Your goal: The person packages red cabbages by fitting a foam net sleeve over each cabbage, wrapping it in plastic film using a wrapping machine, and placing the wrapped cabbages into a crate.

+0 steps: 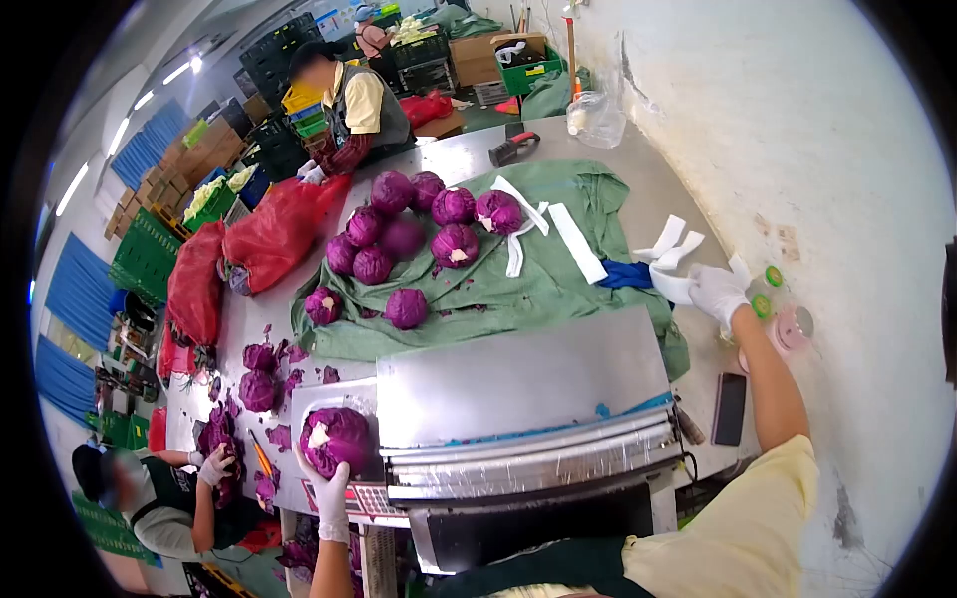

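A red cabbage (337, 442) with a pale cut stem sits on the metal pan of a weighing scale (371, 501). My gloved left hand (331, 498) grips its near side, thumb and fingers spread around it. On the far right, my gloved right hand (716, 294) has its fingers closed at the end of a curled white strip (672, 287). Beside that strip lies a bunched blue cloth (626, 275). Between my arms stands a wrapping machine (523, 384) with a flat metal top and a roll of clear film.
Several red cabbages (455, 245) rest on a green cloth (518, 309) beyond the machine. A phone (729, 409) and jars (795, 327) are by my right arm. Red mesh sacks (269, 244) line the left; a co-worker (179, 488) handles cabbage leaves near a knife (261, 453).
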Demonstrator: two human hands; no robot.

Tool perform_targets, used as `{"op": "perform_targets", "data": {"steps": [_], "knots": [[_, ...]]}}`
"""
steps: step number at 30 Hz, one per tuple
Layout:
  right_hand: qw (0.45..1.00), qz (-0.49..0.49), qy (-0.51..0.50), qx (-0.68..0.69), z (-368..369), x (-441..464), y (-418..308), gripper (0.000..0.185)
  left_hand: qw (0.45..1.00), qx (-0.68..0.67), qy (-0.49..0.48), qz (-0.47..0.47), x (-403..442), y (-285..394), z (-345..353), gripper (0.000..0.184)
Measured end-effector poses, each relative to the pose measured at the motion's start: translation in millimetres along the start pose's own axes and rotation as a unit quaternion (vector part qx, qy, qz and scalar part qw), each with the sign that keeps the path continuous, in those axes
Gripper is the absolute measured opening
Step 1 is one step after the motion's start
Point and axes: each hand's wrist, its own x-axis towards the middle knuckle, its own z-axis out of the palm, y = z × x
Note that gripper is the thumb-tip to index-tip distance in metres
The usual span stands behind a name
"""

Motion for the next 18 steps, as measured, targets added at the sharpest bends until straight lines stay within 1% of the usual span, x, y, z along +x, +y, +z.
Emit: {"op": "perform_targets", "data": {"steps": [1, 2, 3, 4, 5, 6, 7, 8, 9, 11, 12, 13, 15, 16, 17, 18], "knots": [[1.0, -0.001, -0.001, -0.005, -14, -24, 0, 0.024, 1.0, -0.006, 0.007, 0.005, -4, -1, 0, 0.098], [0.985, -0.048, 0.029, 0.161, -23, -45, -1, 0.023, 1.0, -0.009, 0.01, 0.003, -7, -6, -1, 0.1], [0.94, -0.095, 0.055, 0.323, -31, -66, -4, 0.023, 1.0, -0.004, 0.016, 0.012, -10, -10, -3, 0.101], [0.942, -0.098, 0.051, 0.318, -39, -88, -10, 0.023, 1.0, 0.001, 0.023, 0.021, -14, -10, -4, 0.103], [0.879, -0.14, 0.008, 0.455, -46, -113, -20, 0.021, 0.999, 0.011, 0.029, 0.044, -18, -6, 1, 0.103], [0.793, -0.177, -0.034, 0.581, -53, -137, -31, 0.021, 0.997, 0.039, 0.036, 0.055, -21, -8, 0, 0.103], [0.796, -0.179, -0.033, 0.578, -59, -158, -41, 0.021, 0.994, 0.067, 0.044, 0.069, -23, -10, 0, 0.103], [0.796, -0.221, -0.087, 0.556, -64, -179, -53, 0.023, 0.993, 0.077, 0.055, 0.073, -28, -1, 4, 0.103], [0.793, -0.262, -0.142, 0.532, -69, -200, -65, 0.025, 0.995, 0.003, 0.081, 0.059, -39, 7, 11, 0.097], [0.778, -0.262, -0.206, 0.533, -74, -236, -95, 0.023, 0.966, 0.079, 0.179, 0.172, -57, 25, 17, 0.086], [0.823, -0.314, -0.172, 0.442, -77, -248, -106, 0.022, 0.937, 0.131, 0.225, 0.231, -71, 41, 19, 0.074], [0.836, -0.387, -0.111, 0.373, -69, -256, -114, 0.021, 0.942, 0.069, 0.24, 0.223, -86, 66, 29, 0.073], [0.802, -0.488, -0.105, 0.329, -63, -276, -140, 0.019, 0.958, 0.023, 0.062, 0.277, -112, 89, 39, 0.072], [0.789, -0.537, -0.091, 0.284, -57, -281, -153, 0.019, 0.942, 0.077, -0.037, 0.324, -135, 129, 53, 0.07], [0.772, -0.585, -0.077, 0.238, -47, -285, -165, 0.019, 0.928, 0.132, -0.129, 0.325, -153, 151, 67, 0.063], [0.737, -0.628, -0.037, 0.248, -37, -287, -177, 0.017, 0.901, 0.181, -0.222, 0.326, -172, 172, 80, 0.056]]}}
